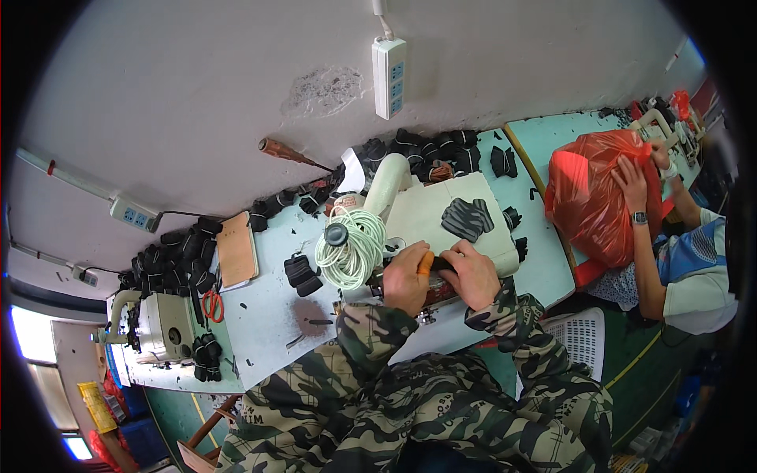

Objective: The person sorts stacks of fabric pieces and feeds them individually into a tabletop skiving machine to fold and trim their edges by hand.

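In the head view, a person in camouflage sleeves worked at a sewing machine (441, 206). The right hand (473, 276) pinched a black fabric piece (445, 266) in front of it; the left hand (406, 280) was curled beside an orange item (426, 263), its exact hold impossible to tell. A pale cord coil (351, 251) stood left. Rightward, a co-worker (698, 272) handled a red plastic bag (595, 197).

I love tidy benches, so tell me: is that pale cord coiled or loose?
Coiled: the pale cord is gathered in many round, overlapping loops.
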Tool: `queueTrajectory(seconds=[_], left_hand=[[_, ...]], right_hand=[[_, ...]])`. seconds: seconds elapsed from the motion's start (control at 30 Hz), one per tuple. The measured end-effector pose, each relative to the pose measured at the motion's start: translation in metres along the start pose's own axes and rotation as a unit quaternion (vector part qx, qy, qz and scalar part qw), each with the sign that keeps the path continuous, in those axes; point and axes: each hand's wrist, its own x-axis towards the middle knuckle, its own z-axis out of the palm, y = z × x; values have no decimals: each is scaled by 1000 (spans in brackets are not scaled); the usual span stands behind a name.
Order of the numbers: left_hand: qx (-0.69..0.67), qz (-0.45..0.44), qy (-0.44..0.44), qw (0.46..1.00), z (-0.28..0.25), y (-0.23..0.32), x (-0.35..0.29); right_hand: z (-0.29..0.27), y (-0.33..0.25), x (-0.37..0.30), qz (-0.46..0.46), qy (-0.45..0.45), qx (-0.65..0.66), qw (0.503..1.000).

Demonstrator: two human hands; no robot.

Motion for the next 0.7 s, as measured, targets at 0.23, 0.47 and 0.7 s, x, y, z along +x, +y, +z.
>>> queueTrajectory(seconds=[0.23, 0.47, 0.7], left_hand=[[-3, -174, -257, 951, -41, 37, -46], [-397, -295, -4, 869, -10, 8, -36], [-168, -354, -152, 907, -47, 11, -49]], right_hand=[[0, -2, 1, 28, -7, -8, 1000], [5, -63, -19, 13, 94, 149, 984], [-23, -53, -35, 50, -29, 318, 946]])
